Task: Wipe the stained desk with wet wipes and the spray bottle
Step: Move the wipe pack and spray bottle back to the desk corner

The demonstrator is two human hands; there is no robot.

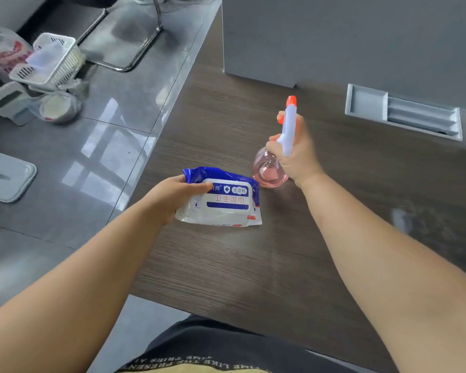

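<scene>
A dark wood-grain desk fills the middle and right of the view. My left hand grips the left end of a blue and white pack of wet wipes that lies on the desk near its left edge. My right hand holds a spray bottle by the neck; its round pink body is tilted over the desk and its white head with the orange nozzle points away from me. A pale, smeared patch shows on the desk at the right.
A grey partition stands along the desk's far side, with a grey cable tray set in the top. On the grey tiled floor to the left are a white basket, a bowl, a grey lid and chair legs.
</scene>
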